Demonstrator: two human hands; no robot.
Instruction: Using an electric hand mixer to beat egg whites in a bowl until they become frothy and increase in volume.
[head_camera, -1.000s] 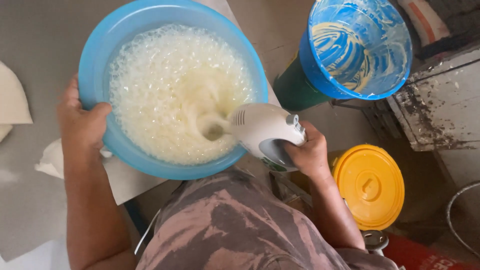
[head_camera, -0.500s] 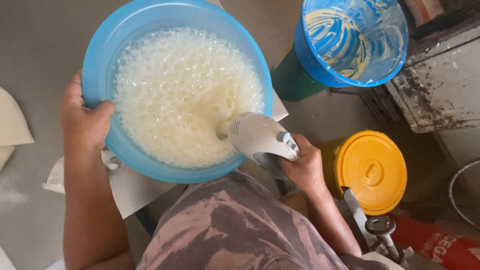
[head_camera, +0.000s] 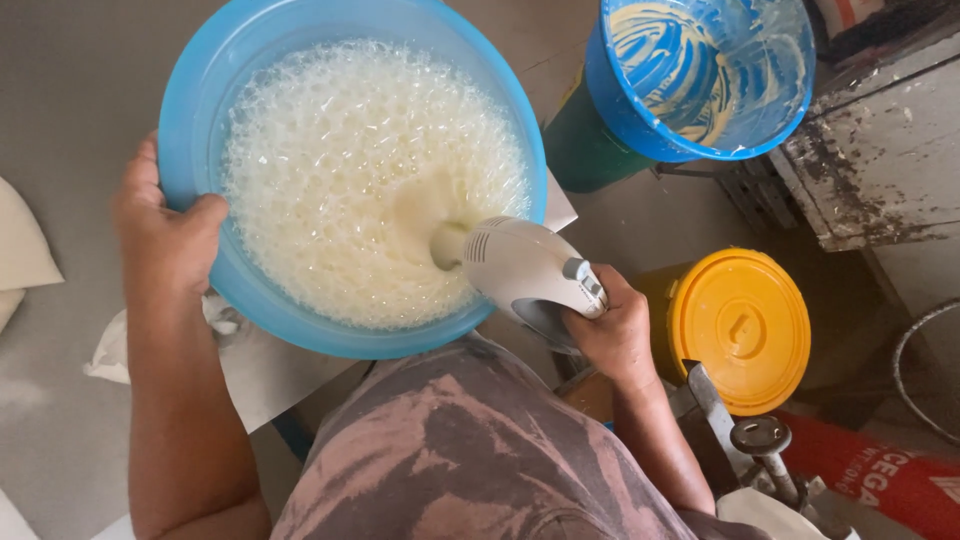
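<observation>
Under the left hand, clamped over its rim, sits the blue bowl, full of sloshy froth, likely heavy. Right hand grips the white hand mixer by its handle, beaters submerged.

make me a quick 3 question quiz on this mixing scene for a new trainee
1. True or false: the left hand grips the rim of the big blue bowl.
2. What does the right hand hold? A) a wooden spoon B) a white electric hand mixer C) a yellow lid
3. Fill in: the mixture in the bowl looks pale and ____.

Key
1. True.
2. B: the white hand mixer, its front end dipped in the mixture.
3. Foamy, with bubbles all over its surface.
</observation>
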